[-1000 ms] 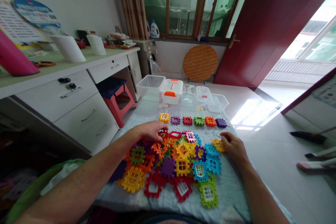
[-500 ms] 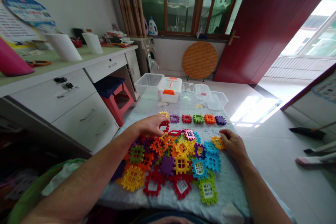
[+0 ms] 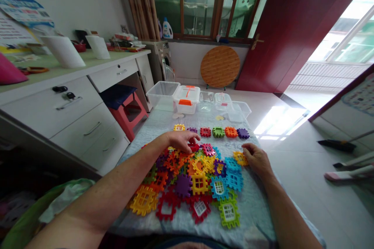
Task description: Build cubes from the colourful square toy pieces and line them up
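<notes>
My left hand [image 3: 183,140] reaches over a heap of plastic building tiles, its fingers apart. Its fingertips are at a red tile [image 3: 194,147], partly covered by the hand. A pink-red tile [image 3: 208,149] with a white window lies just right of it. At the right side of the heap, my right hand [image 3: 257,158] pinches the edge of a yellow tile [image 3: 240,158]. Nearby are blue tiles [image 3: 234,180], an orange-yellow tile [image 3: 200,184], a purple tile [image 3: 184,185] and a green tile [image 3: 229,212].
Behind the heap runs a row of tiles, including a yellow one [image 3: 179,127], a green one [image 3: 218,132] and a purple one [image 3: 243,133]. Clear plastic boxes [image 3: 163,93] stand at the cloth-covered table's [image 3: 248,221] far end. A desk [image 3: 73,120] flanks the left.
My left hand has shifted right across the heap, from one red tile to another. My right hand stays at the yellow tile. The view has turned slightly.
</notes>
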